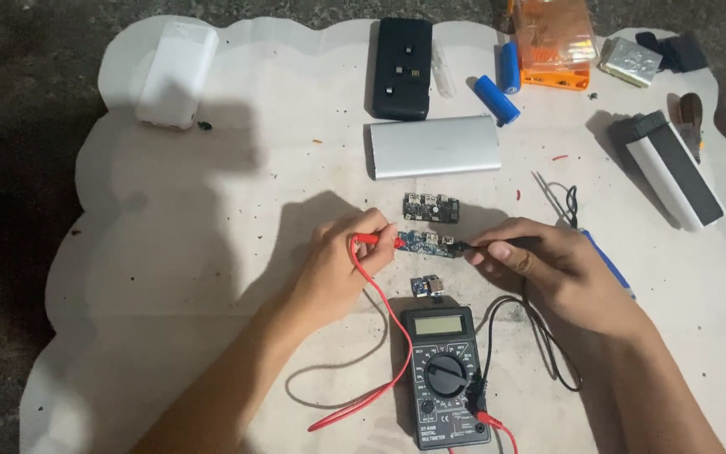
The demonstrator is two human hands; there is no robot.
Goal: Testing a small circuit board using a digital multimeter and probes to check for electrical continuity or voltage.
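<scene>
My left hand (339,261) pinches a red probe (373,240), its tip on the left end of a small blue circuit board (427,242). From the other side, my right hand (548,265) holds a black probe (479,246) against the board's right end. A black digital multimeter (444,374) lies below the board, with the red lead (380,336) and black lead (539,336) looping from it. A second, darker board (430,208) sits just above, and a tiny blue module (428,287) lies just below the probed board.
On the white sheet (170,252) lie a silver power bank shell (434,145), a black case (402,67), two blue cylindrical cells (497,88), an orange plastic box (555,42), a white box (176,74), a white-and-black case (674,168) and a blue-handled tool (607,261).
</scene>
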